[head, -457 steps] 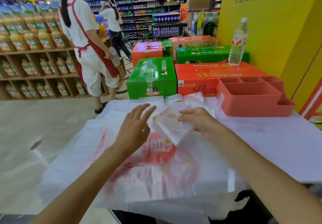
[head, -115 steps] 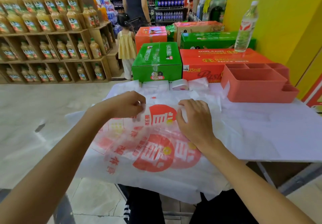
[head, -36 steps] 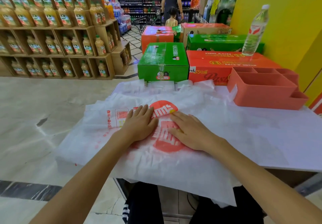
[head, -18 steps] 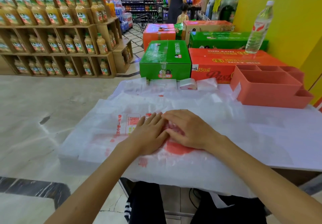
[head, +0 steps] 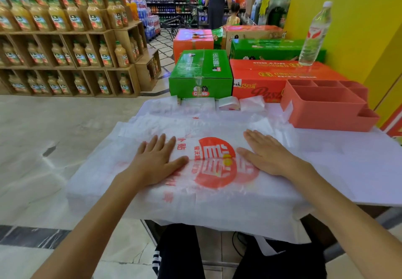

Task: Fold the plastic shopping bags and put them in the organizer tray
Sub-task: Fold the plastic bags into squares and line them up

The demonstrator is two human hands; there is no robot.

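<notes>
Head cam has my left hand (head: 155, 159) and right hand (head: 266, 156) both flat, fingers straight, pressing the white plastic shopping bag with the red round logo (head: 214, 163) on the table, probably squeezing air out before folding, coral compartment organizer tray (head: 326, 113) well apart at back right.
</notes>
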